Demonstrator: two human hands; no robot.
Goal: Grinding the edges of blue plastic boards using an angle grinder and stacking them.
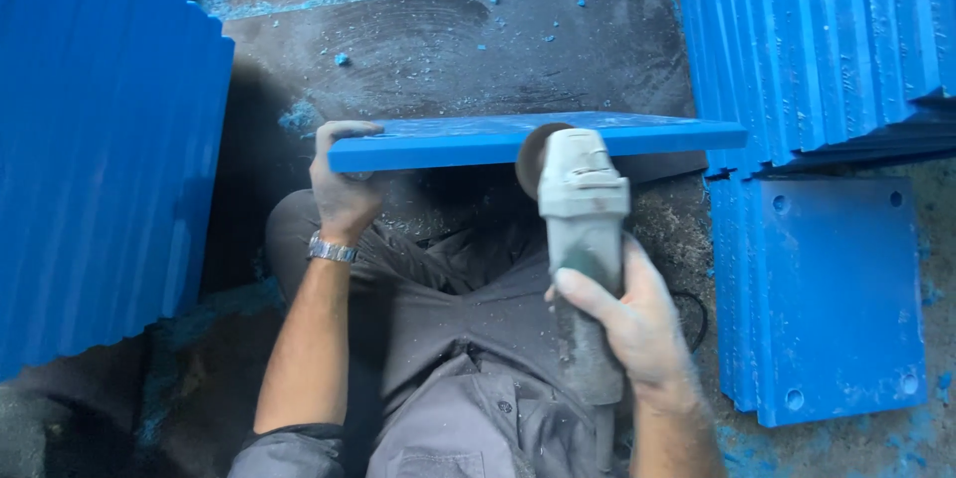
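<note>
Knees first, nearest the camera: we're seated in grey work trousers, both forearms reaching fwd over the lap. Our right hand (637,324) is wrapped fully closed round the body of a grey angle grinder (583,239), thumb laid along the top, so there's no gap in that grip. The grinder's disc (531,159) sits against the near edge of a blue plastic panel (538,139), approx. mid-length. Our left hand (344,184), w/ a metal wristwatch (332,250), clamps the panel's left end: fingers (349,129) curl over the top face, thumb underneath, closed tight on it. The panel lies roughly level across our lap, its right end reaching toward the stacked panels on the right.

For a clean pass we'd judge it best to keep the disc at a shallow angle to the edge, light pressure, and the left hand well apart from the wheel, as it is now. The unsupported right end could chatter, so a firm hold matters.

Further out: a stack of blue panels w/ corner holes (836,299) lies on the floor at right, more ribbed blue sheets (817,40) behind it, and a tall blue stack (100,149) at left. Beyond the panel the concrete floor (448,40) is strewn w/ blue shavings (299,118).
</note>
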